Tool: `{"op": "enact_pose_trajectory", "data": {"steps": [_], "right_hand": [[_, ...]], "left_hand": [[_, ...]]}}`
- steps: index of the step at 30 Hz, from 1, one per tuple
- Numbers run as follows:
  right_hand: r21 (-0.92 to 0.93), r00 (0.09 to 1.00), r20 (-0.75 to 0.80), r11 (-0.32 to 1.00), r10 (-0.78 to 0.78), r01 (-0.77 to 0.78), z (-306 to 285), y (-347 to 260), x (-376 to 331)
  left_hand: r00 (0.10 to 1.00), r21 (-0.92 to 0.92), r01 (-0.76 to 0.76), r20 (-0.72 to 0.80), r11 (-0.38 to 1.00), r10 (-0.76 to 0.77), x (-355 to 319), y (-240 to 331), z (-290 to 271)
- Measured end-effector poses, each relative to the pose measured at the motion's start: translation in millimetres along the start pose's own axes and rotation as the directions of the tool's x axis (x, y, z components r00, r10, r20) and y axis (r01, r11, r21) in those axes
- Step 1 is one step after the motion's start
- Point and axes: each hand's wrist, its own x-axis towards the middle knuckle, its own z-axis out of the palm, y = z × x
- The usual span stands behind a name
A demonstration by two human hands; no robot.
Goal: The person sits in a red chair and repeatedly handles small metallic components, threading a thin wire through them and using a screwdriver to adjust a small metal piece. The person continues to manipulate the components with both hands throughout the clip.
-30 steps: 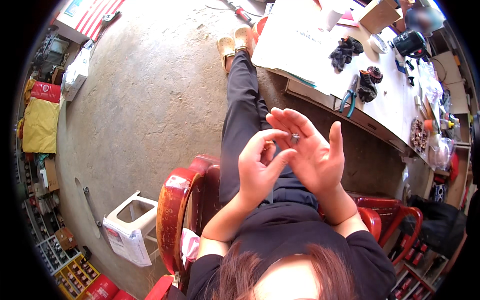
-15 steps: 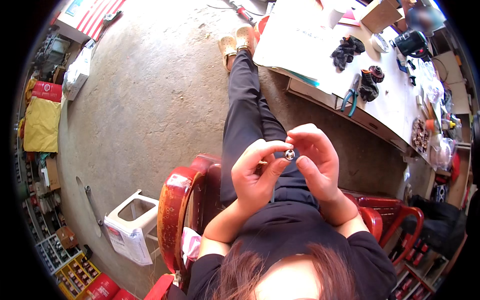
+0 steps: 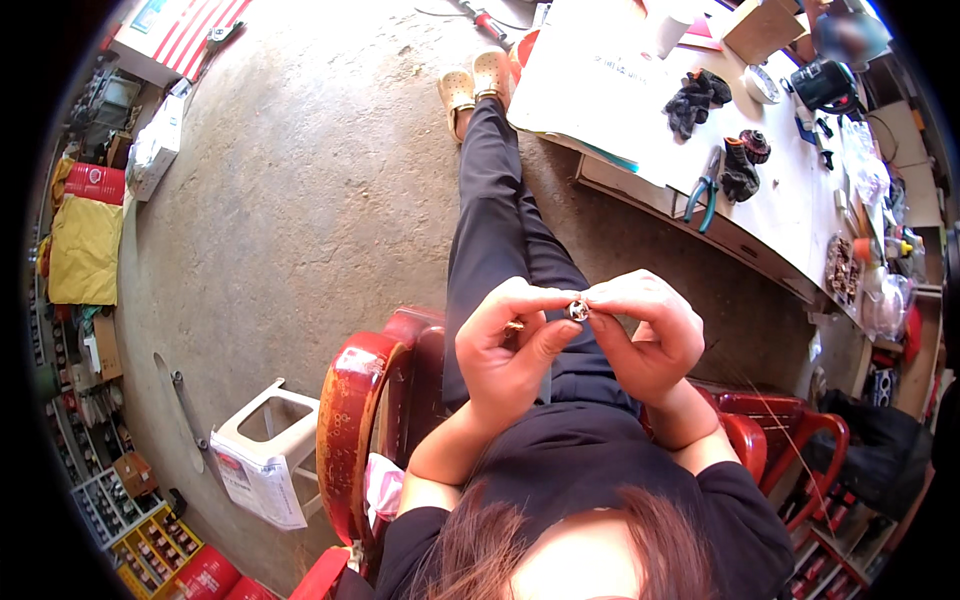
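Above my lap, a small shiny round metal part (image 3: 577,311) with an opening in its end is pinched between the thumb and forefinger of my left hand (image 3: 508,350). My right hand (image 3: 645,335) meets it from the right, thumb and forefinger closed at its edge. The two hands' fingertips nearly touch around it. What the part belongs to cannot be made out. The left hand's other fingers are curled, and something gold-coloured (image 3: 513,327) shows among them.
I sit in a red wooden armchair (image 3: 352,385). A white workbench (image 3: 610,110) at the upper right bears dark gloves (image 3: 692,103), teal-handled pliers (image 3: 704,190) and a black power tool (image 3: 825,88). A pale stool (image 3: 262,425) stands at left; parts trays (image 3: 150,550) sit lower left.
My right hand's thumb and forefinger, spread apart before, have closed together onto the metal part. The left hand keeps its pinch on it, almost in the same place.
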Motion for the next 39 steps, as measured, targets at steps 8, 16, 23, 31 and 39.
{"op": "enact_pose_trajectory", "data": {"steps": [8, 16, 23, 31, 39], "right_hand": [[-0.09, 0.996, 0.037, 0.992, -0.08, 0.083, -5.0, 0.5, 5.6], [-0.201, 0.986, 0.087, 0.966, -0.145, 0.16, -9.4, 1.1, 11.0], [-0.151, 0.985, 0.102, 0.976, -0.142, 0.156, -8.4, 2.2, 9.6], [-0.055, 0.996, 0.059, 0.996, -0.065, 0.069, -9.3, 8.4, 5.3], [-0.044, 0.991, 0.131, 0.999, 0.013, -0.008, -5.6, 6.2, 9.3]], "left_hand": [[0.999, 0.07, 0.0, 0.036, 0.998, -0.003, 3.2, 3.5, -3.5], [0.993, 0.234, -0.038, 0.119, 0.972, 0.01, 7.1, 6.6, -11.0], [0.986, 0.296, -0.108, 0.152, 0.949, 0.065, 8.0, 7.7, -10.5], [0.946, -0.224, 0.314, 0.152, 0.923, -0.285, 5.6, 2.5, -11.9], [0.852, -0.485, 0.521, 0.247, 0.702, -0.462, 7.8, -5.5, -13.7]]}}
